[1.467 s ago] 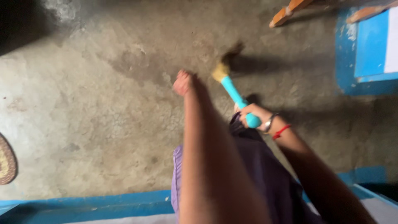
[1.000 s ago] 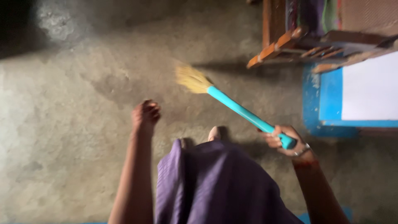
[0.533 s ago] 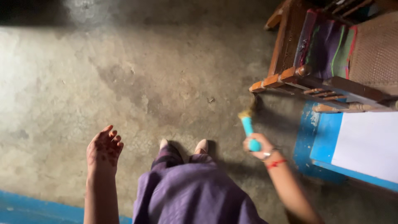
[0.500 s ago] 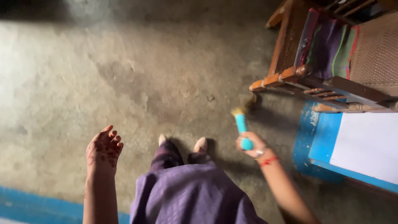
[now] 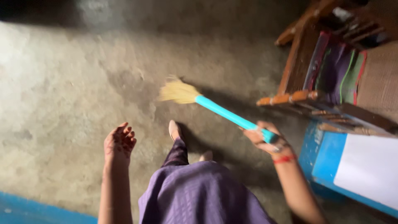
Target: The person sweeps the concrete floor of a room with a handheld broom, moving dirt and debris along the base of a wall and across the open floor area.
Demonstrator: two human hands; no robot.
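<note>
While our right hand [image 5: 265, 139] keeps its fingers [image 5: 253, 136] clenched around the end of the turquoise handle, the broom [image 5: 215, 109] slants toward the upper left of the frame, its straw head [image 5: 178, 92] at or just above the concrete floor [image 5: 62, 103]. Our left hand [image 5: 119, 141] hangs released at centre left, fingers loosely spread and holding nothing. We judge that a wide swing toward the right of the frame could knock the handle against the wooden chair [image 5: 306, 79], and the straw could brush our bare foot [image 5: 174, 129] just below it.
</note>
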